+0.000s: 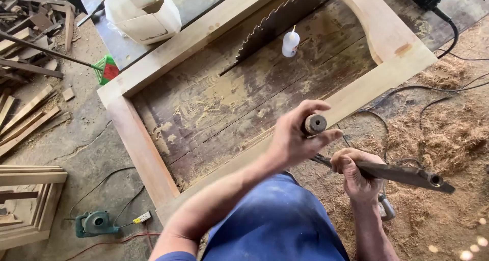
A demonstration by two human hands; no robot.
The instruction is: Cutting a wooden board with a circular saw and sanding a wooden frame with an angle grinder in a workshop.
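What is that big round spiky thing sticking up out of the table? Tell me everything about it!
It is a circular saw blade, a thin, flat metal disc, dark and rusty-looking, with pointed teeth all along its curved edge. Only part of it shows; the rest sits below a slot in the worn, dusty wooden table. It stands upright on edge inside the pale wooden frame. A small white glue bottle stands right beside it. Neither hand touches it.
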